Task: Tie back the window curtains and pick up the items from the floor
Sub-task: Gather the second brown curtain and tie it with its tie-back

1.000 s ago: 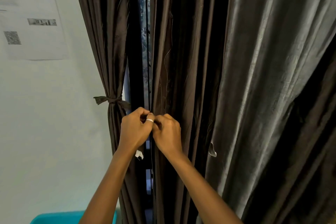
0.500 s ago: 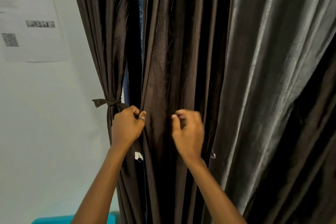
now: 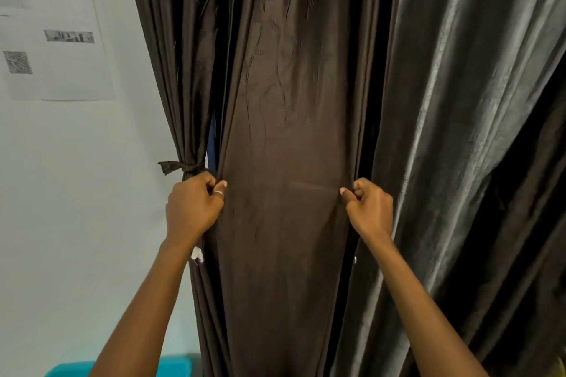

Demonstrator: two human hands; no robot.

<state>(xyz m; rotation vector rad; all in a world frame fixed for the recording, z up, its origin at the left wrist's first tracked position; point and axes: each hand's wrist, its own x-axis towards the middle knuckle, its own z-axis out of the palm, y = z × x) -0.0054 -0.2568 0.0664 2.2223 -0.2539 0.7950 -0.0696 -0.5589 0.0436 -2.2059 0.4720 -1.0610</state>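
Now both hands, L (image 3: 193, 208) & R (image 3: 370, 208), pinch smooth brown curtain panel (image 3: 288, 147), stretched flat btwn glossy pleats.

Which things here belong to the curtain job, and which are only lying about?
Part of the job:
- brown curtain, gripped at its two edges by the left hand and the right hand
- tie round the gathered curtain by the wall
- shiny curtain on the right

Just there:
- printed sheet on the wall
- blue thing at the bottom edge
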